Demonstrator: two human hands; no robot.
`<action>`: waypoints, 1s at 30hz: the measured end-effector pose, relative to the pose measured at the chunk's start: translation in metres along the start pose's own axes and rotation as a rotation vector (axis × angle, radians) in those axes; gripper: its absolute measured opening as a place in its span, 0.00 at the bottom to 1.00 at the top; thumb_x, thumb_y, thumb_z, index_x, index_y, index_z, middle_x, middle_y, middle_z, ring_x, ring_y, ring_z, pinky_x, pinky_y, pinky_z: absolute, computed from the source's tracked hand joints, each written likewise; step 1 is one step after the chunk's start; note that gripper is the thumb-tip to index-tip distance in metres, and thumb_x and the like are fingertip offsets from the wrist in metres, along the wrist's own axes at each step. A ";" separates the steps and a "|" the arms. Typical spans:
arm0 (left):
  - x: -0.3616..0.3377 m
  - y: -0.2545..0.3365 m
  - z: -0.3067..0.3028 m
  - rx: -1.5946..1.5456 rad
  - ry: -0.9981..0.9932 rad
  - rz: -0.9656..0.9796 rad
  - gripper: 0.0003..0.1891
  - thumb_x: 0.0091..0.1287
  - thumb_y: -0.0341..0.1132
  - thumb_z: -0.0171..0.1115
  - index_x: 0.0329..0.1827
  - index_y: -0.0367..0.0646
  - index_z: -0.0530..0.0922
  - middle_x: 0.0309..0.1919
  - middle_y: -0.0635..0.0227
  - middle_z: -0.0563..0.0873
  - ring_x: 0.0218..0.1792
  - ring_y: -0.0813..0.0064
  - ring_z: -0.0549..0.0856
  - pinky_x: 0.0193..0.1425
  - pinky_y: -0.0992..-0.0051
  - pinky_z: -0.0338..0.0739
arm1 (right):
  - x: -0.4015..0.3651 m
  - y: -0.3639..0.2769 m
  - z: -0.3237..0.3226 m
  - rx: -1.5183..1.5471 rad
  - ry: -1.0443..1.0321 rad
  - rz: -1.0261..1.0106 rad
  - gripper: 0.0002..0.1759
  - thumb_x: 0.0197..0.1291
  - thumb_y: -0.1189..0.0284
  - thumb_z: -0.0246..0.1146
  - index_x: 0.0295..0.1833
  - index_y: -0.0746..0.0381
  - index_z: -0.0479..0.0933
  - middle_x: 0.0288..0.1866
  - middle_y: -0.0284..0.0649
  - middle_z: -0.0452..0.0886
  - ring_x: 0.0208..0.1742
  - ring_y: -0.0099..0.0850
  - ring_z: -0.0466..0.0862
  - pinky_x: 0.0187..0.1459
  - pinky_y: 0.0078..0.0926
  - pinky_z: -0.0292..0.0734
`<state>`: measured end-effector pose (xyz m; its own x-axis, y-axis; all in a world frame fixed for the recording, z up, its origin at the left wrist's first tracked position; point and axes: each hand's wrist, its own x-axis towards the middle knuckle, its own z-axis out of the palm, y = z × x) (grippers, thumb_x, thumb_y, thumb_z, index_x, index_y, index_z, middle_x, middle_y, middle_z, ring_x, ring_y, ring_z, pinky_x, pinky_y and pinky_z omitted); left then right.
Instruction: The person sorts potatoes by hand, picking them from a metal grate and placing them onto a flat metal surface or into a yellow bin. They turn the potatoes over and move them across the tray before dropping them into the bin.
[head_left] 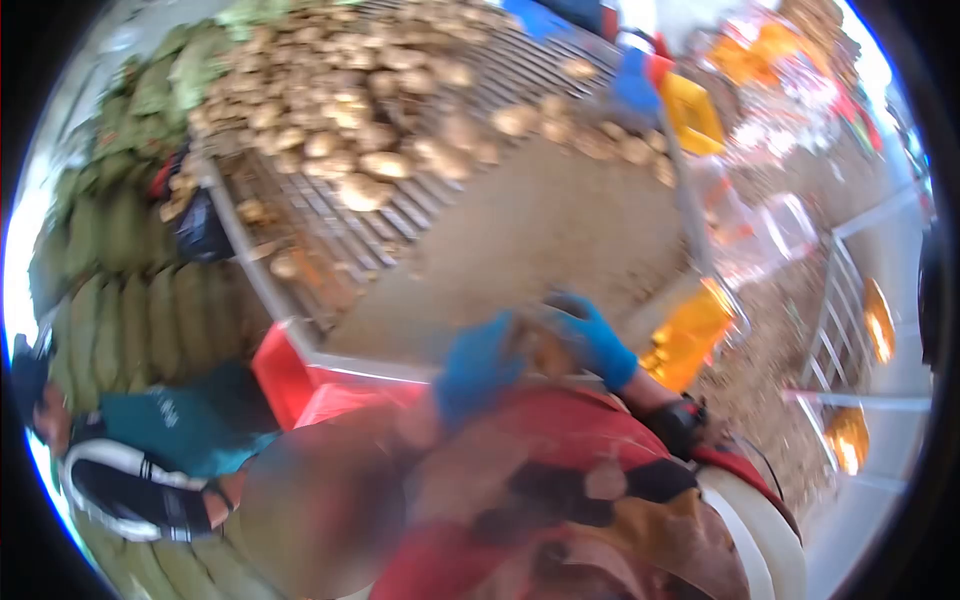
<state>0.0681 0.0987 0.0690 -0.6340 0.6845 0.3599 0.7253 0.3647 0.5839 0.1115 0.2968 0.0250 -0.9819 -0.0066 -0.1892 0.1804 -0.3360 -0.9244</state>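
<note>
From afar I see the gloved left hand [480,368] and right hand [600,345] about a blurred brown lump [546,350] at the metal-rimmed table's [560,215] near edge; which grips it, I can't tell. Rounded potatoes [345,120] heap on ridged slats [490,70].

Left hand [482,364] and right hand [597,342] flank a blurred brown object [546,352].

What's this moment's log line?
blue-gloved left hand | blue-gloved right hand | between them: blurred brown lump | oval tan potatoes: heaped on slatted metal table

Potato-sorting site | potatoes [340,110] on slatted table [375,222] | stacked green sacks [130,312] | dirt ground [765,390]
</note>
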 end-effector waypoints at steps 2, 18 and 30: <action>-0.008 0.006 0.010 -0.056 0.076 0.067 0.19 0.66 0.33 0.58 0.59 0.34 0.72 0.39 0.48 0.84 0.37 0.49 0.84 0.40 0.59 0.79 | -0.017 -0.021 0.015 0.042 0.001 0.075 0.13 0.65 0.67 0.63 0.48 0.65 0.79 0.40 0.33 0.82 0.41 0.20 0.78 0.41 0.22 0.76; -0.070 -0.003 0.068 -0.599 0.136 -0.607 0.25 0.66 0.23 0.55 0.68 0.37 0.68 0.51 0.64 0.83 0.45 0.77 0.82 0.47 0.75 0.78 | -0.079 0.005 -0.005 -0.155 -0.082 -0.205 0.15 0.65 0.65 0.62 0.48 0.67 0.80 0.38 0.36 0.83 0.40 0.24 0.80 0.43 0.26 0.77; -0.113 -0.053 0.029 0.359 -0.089 -0.488 0.16 0.67 0.45 0.60 0.50 0.45 0.81 0.39 0.57 0.87 0.37 0.55 0.86 0.39 0.61 0.80 | -0.179 0.002 -0.185 0.175 0.752 -0.240 0.18 0.68 0.58 0.59 0.51 0.62 0.79 0.39 0.34 0.83 0.39 0.25 0.84 0.42 0.24 0.80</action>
<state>0.1089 0.0200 -0.0239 -0.9021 0.4296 0.0413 0.4120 0.8286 0.3790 0.2985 0.4714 -0.0040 -0.6803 0.6987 -0.2215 -0.1031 -0.3905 -0.9148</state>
